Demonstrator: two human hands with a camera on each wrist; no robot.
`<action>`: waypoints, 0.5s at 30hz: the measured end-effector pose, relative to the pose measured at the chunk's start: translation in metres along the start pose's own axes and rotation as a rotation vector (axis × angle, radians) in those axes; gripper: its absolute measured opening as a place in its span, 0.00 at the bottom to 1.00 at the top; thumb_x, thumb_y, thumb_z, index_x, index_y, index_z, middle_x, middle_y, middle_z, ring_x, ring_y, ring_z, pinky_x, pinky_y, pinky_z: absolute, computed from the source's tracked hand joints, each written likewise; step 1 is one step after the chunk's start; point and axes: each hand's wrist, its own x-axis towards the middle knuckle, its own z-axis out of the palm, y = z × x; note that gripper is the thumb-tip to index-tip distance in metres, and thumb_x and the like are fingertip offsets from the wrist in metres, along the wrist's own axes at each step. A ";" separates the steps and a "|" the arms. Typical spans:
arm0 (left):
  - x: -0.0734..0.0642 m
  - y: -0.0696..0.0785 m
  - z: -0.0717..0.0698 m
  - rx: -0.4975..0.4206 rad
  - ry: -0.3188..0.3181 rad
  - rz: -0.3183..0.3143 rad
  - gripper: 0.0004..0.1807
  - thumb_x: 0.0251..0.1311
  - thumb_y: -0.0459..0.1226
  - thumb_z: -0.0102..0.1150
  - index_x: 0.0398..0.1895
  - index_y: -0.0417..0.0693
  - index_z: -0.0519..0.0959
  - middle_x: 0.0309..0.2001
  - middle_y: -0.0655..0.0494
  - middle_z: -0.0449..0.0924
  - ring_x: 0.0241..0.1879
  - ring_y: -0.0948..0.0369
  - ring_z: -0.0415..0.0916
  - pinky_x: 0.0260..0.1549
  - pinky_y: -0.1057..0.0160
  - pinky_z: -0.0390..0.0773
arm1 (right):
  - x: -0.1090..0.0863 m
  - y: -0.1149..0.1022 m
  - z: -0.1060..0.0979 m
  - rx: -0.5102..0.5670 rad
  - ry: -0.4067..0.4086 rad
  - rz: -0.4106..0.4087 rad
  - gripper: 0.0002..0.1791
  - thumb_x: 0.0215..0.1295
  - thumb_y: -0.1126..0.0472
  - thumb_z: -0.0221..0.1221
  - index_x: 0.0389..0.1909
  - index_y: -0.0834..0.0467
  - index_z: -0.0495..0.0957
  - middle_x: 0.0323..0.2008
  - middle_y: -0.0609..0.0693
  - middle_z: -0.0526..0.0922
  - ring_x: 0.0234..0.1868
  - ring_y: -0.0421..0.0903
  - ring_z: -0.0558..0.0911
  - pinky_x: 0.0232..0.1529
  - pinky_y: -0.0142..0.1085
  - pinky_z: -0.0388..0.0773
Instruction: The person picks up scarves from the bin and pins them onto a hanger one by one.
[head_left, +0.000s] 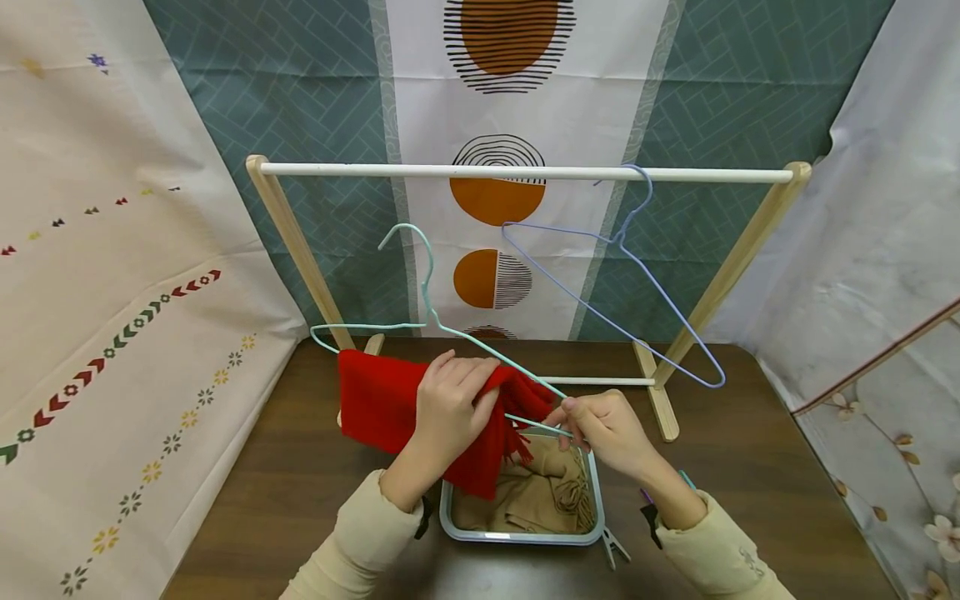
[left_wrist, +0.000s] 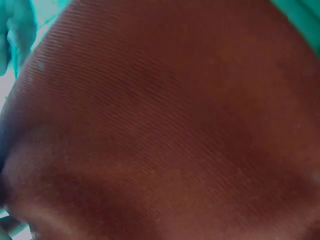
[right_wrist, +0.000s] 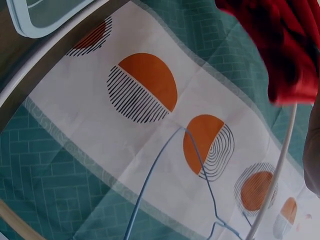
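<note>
A red scarf (head_left: pixel 381 398) with a fringed end is draped over the lower bar of a mint-green hanger (head_left: pixel 480 340). My left hand (head_left: pixel 450 404) grips the scarf near its middle, thumb side toward the right. At the hanger's right corner, my right hand (head_left: pixel 613 432) pinches the wire between thumb and fingers. Ribbed cloth of the red scarf (left_wrist: pixel 165 115) fills most of the left wrist view, hiding the left fingers there. The right wrist view catches the red scarf (right_wrist: pixel 287 55) at upper right and a sliver of the right hand (right_wrist: pixel 312 155).
A wooden rack with a white rod (head_left: pixel 360 170) stands behind the hands. From it hangs a blue-purple hanger (head_left: pixel 663 296). Below the scarf, a grey-rimmed basin (head_left: pixel 525 539) holds tan fringed cloth (head_left: pixel 517 500). A clothespin (head_left: pixel 613 548) lies beside the basin.
</note>
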 end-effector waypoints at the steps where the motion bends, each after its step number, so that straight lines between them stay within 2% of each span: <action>1: 0.004 0.000 0.000 0.000 0.009 -0.025 0.08 0.47 0.32 0.58 0.30 0.40 0.82 0.29 0.49 0.82 0.28 0.53 0.77 0.41 0.51 0.75 | 0.000 0.000 0.001 0.001 -0.005 -0.013 0.25 0.61 0.81 0.40 0.06 0.62 0.66 0.16 0.57 0.78 0.14 0.45 0.77 0.17 0.34 0.72; 3: 0.010 0.000 0.001 0.010 0.017 -0.070 0.08 0.46 0.31 0.59 0.31 0.40 0.83 0.29 0.50 0.82 0.28 0.53 0.77 0.39 0.54 0.76 | 0.000 0.001 0.002 0.013 -0.011 -0.034 0.24 0.59 0.82 0.40 0.06 0.63 0.65 0.15 0.57 0.77 0.14 0.44 0.76 0.16 0.33 0.72; 5: 0.014 0.002 0.003 0.038 -0.003 -0.095 0.08 0.46 0.31 0.61 0.32 0.40 0.83 0.29 0.51 0.82 0.28 0.54 0.77 0.37 0.56 0.76 | 0.000 0.001 0.003 0.020 -0.009 -0.047 0.24 0.58 0.83 0.40 0.06 0.63 0.65 0.15 0.58 0.78 0.14 0.44 0.76 0.16 0.32 0.72; 7: 0.017 0.005 0.006 0.074 -0.058 -0.106 0.09 0.46 0.33 0.63 0.33 0.42 0.84 0.30 0.52 0.82 0.29 0.54 0.77 0.39 0.56 0.75 | 0.000 0.001 0.002 0.018 0.006 -0.057 0.24 0.59 0.83 0.40 0.06 0.63 0.65 0.16 0.58 0.78 0.14 0.44 0.76 0.18 0.32 0.73; 10: 0.015 0.009 0.010 0.124 -0.178 -0.096 0.07 0.47 0.36 0.63 0.30 0.45 0.84 0.30 0.54 0.82 0.29 0.55 0.77 0.41 0.54 0.74 | 0.000 0.001 0.002 0.006 0.032 -0.055 0.25 0.62 0.81 0.41 0.06 0.62 0.66 0.18 0.60 0.80 0.13 0.44 0.76 0.18 0.31 0.73; 12: 0.012 0.011 0.014 0.128 -0.251 -0.093 0.06 0.49 0.38 0.62 0.29 0.47 0.83 0.30 0.55 0.82 0.29 0.56 0.77 0.42 0.52 0.73 | 0.000 0.001 0.002 -0.003 0.044 -0.052 0.25 0.63 0.80 0.41 0.06 0.63 0.68 0.19 0.60 0.80 0.13 0.44 0.76 0.17 0.31 0.72; 15: 0.006 0.011 0.016 0.105 -0.329 -0.093 0.08 0.53 0.42 0.60 0.30 0.48 0.83 0.31 0.55 0.82 0.31 0.56 0.77 0.44 0.51 0.72 | 0.000 0.002 0.001 -0.005 0.050 -0.044 0.26 0.64 0.79 0.41 0.06 0.62 0.68 0.20 0.61 0.80 0.13 0.43 0.77 0.15 0.31 0.71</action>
